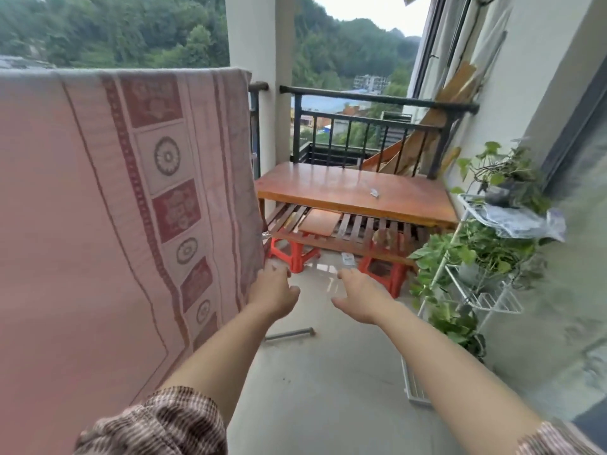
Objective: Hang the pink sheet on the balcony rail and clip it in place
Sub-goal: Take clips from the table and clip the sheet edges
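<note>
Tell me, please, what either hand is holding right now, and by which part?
The left hand touches the pink sheet at its hanging side edge; a grip cannot be told. The right hand is empty.

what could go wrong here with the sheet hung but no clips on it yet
1. No clip shows on the pink sheet; draped loose over the rail, it could slide off or blow over.
2. The left hand at its edge could tug it askew.
3. The small object on the wooden table, perhaps a clip, means stepping away from the sheet.

Two bare forearms, short patterned sleeves

Left hand [274,292] and right hand [359,298] ungloved; sleeves [157,425] brown-and-cream, seemingly a fine check, blurred at frame's edge.
</note>
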